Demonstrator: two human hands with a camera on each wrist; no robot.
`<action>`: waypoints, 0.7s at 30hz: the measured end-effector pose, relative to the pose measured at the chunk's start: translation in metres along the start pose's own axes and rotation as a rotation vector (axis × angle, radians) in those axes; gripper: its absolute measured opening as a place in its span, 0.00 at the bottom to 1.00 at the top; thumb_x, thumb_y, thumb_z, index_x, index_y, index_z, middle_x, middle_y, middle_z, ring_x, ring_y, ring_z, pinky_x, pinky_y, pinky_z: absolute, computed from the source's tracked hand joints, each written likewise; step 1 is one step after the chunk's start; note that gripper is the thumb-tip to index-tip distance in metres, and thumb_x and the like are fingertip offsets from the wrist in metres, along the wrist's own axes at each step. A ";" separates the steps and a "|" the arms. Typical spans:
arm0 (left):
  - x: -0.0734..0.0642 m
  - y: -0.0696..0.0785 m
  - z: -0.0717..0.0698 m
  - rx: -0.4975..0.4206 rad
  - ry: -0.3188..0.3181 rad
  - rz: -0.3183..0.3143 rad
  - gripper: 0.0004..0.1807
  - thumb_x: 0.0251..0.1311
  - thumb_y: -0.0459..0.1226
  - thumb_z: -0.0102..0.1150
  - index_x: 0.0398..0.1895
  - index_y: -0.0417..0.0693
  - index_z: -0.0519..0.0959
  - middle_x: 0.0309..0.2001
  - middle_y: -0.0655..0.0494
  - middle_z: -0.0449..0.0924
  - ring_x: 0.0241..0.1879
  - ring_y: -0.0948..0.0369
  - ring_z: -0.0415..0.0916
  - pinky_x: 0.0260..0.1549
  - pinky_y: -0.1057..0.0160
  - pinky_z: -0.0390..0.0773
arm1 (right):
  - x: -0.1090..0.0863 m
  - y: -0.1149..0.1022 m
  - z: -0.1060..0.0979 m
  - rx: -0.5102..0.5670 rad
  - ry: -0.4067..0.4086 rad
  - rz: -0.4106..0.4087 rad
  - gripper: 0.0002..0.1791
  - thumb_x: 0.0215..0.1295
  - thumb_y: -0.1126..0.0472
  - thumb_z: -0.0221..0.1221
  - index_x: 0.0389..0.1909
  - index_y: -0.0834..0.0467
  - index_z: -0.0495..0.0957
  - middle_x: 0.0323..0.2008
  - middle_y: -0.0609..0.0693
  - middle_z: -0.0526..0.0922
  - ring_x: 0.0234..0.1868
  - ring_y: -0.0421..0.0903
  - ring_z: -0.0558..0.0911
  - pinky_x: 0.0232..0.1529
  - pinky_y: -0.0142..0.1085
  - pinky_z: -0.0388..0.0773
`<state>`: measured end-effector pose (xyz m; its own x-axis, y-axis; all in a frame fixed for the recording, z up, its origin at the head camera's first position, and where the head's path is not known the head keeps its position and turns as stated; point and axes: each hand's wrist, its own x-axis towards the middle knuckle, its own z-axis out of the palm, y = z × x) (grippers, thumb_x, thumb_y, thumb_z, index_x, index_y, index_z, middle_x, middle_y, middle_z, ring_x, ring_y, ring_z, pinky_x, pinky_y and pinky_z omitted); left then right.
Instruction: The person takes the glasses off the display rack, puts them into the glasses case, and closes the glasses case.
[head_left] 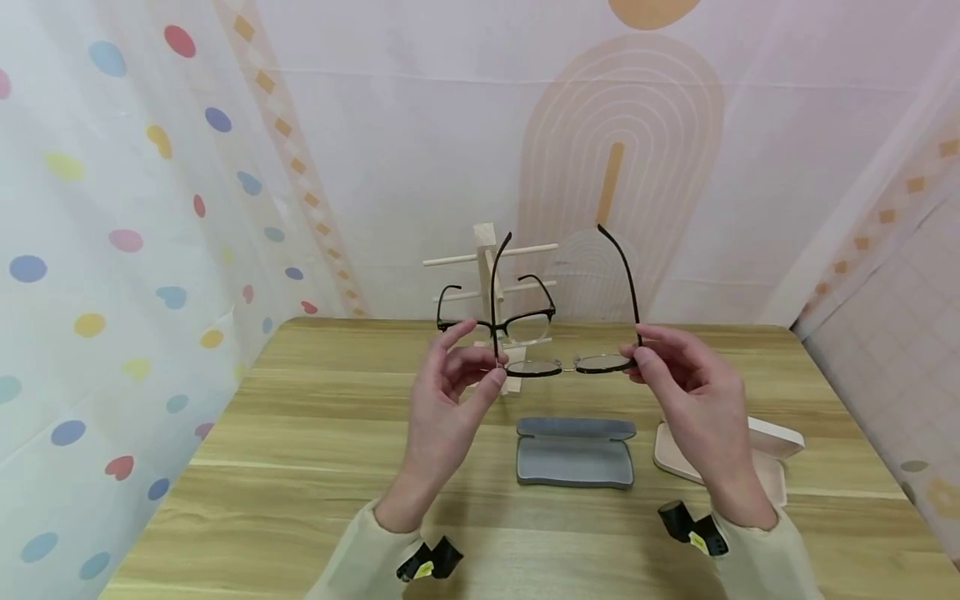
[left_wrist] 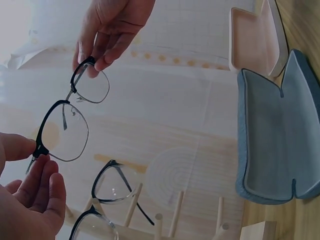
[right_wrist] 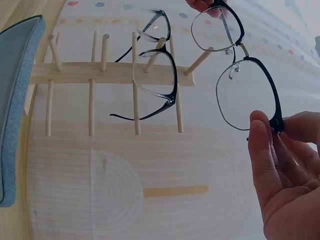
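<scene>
A pair of black half-rim eyeglasses (head_left: 532, 368) is held up in the air, temples unfolded and pointing away from me. My left hand (head_left: 452, 398) pinches its left hinge corner between thumb and fingers. At the opposite corner my right hand (head_left: 696, 400) pinches the frame the same way. Behind them stands a wooden eyeglass rack (head_left: 486, 237) with round pegs. A second pair of black-topped glasses (right_wrist: 172, 75) rests on its pegs, apart from the held pair. The left wrist view shows both hands on the held frame's ends.
Below the hands a blue-grey glasses case (head_left: 575, 462) lies with its lid raised on the wooden table (head_left: 300, 467). A pale pink case (head_left: 776, 437), also with its lid up, sits to the right, partly behind my right hand. A patterned curtain (head_left: 420, 125) hangs behind the table.
</scene>
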<state>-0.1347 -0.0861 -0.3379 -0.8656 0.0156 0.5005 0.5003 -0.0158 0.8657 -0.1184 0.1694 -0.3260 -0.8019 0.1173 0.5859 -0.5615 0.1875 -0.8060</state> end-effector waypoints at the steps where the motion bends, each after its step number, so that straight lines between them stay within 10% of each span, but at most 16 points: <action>1: -0.001 -0.001 0.001 -0.002 -0.002 -0.004 0.32 0.60 0.19 0.64 0.68 0.37 0.69 0.44 0.38 0.85 0.44 0.60 0.84 0.49 0.66 0.83 | -0.001 0.000 -0.001 -0.019 0.003 0.006 0.15 0.69 0.75 0.62 0.55 0.67 0.82 0.39 0.48 0.90 0.35 0.41 0.89 0.40 0.29 0.85; 21: -0.014 -0.013 0.008 -0.009 -0.039 -0.094 0.27 0.62 0.21 0.65 0.65 0.39 0.75 0.46 0.42 0.85 0.43 0.55 0.83 0.44 0.65 0.84 | -0.023 0.008 -0.014 -0.114 -0.038 0.043 0.16 0.69 0.76 0.62 0.56 0.65 0.81 0.41 0.47 0.90 0.39 0.40 0.89 0.42 0.28 0.84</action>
<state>-0.1287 -0.0779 -0.3561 -0.9070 0.0560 0.4174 0.4168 -0.0214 0.9087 -0.1016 0.1817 -0.3444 -0.8331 0.0908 0.5455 -0.5013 0.2926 -0.8143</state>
